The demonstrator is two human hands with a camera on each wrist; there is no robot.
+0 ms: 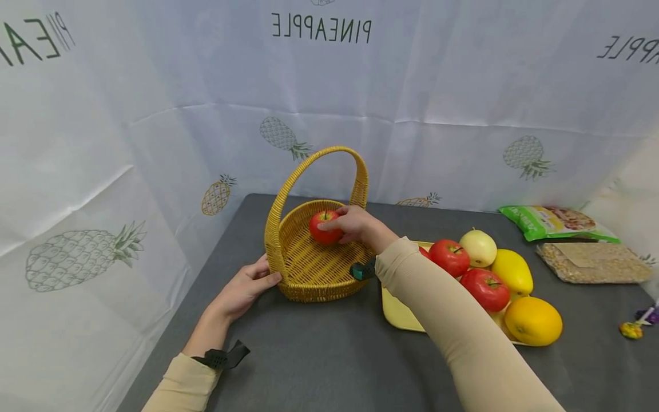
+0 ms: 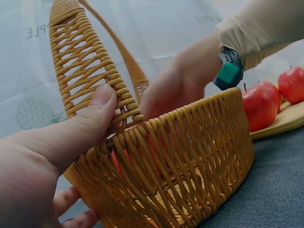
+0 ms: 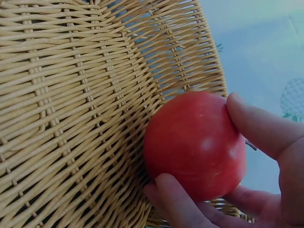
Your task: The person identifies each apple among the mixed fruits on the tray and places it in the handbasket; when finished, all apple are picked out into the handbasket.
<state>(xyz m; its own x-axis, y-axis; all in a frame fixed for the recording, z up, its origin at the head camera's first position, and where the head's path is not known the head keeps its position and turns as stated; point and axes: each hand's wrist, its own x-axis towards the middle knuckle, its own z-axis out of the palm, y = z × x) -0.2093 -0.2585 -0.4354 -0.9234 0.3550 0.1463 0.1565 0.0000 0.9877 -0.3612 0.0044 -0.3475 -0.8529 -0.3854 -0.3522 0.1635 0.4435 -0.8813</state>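
Placing looks under way: right hand (image 1: 354,224) fingers grip the red apple (image 1: 324,226) inside the wicker basket (image 1: 309,269), left hand (image 1: 246,288) gripping its nine o'clock rim; releasing likely follows.

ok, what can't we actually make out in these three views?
- Head view: whether the red apple rests on the basket floor; the right hand covers its side.
- Head view: the yellow tray is largely hidden by the right sleeve and the fruit.
- Left wrist view: the apple shows only as red through the weave.
- Left wrist view: the left hand fingers are cut off by the lower edge.
- Head view: the small items at the right edge are too small to identify.
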